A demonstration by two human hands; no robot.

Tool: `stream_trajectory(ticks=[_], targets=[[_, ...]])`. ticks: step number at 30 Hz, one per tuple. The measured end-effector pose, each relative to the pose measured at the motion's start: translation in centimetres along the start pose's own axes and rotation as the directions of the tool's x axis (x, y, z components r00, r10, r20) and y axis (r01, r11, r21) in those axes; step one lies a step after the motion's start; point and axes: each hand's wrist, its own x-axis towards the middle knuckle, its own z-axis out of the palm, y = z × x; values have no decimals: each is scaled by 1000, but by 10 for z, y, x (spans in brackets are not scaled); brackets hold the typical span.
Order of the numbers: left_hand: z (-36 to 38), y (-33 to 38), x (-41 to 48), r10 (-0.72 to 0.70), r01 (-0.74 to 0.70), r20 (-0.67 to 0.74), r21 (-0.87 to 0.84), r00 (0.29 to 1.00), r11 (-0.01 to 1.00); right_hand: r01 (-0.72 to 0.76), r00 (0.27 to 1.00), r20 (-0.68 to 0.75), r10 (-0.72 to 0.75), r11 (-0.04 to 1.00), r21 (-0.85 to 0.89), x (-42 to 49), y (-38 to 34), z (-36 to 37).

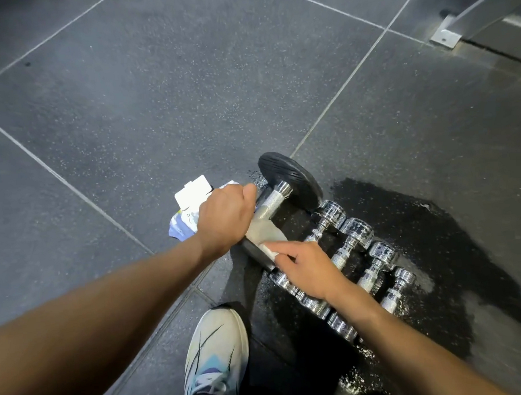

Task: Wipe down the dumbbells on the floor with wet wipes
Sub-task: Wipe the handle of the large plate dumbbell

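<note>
We curl the left hand (224,216) round the handle of the black-plated dumbbell (288,178), at the left edge of the wet patch (403,221); its axis runs away rightward; the nearer right hand (304,270) presses the wet wipe (264,234) with straight fingers onto the near plate.

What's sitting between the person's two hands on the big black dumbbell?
A greyish-white wipe, draped over the black-plated, chrome-handled dumbbell. In the head view, the left hand grips the handle at one end and the right hand presses the other.
</note>
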Motion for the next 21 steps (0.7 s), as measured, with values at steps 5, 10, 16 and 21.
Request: stream_trajectory(ticks=[5, 10, 16, 21], targets=[[-7, 5, 0, -76, 77, 26, -31, 997, 997, -304, 940, -17, 340, 861, 407, 17, -6, 1], [-8, 6, 1, -103, 105, 59, -16, 993, 994, -435, 837, 221, 500, 364, 824, 48, -18, 7], [-12, 7, 0, -110, 111, 76, -10, 991, 994, -448, 829, 336, 447, 173, 877, 65, -38, 14], [-12, 10, 0, -137, 141, 68, -67, 988, 988, -470, 806, 309, 505, 228, 853, 64, -29, 9]])
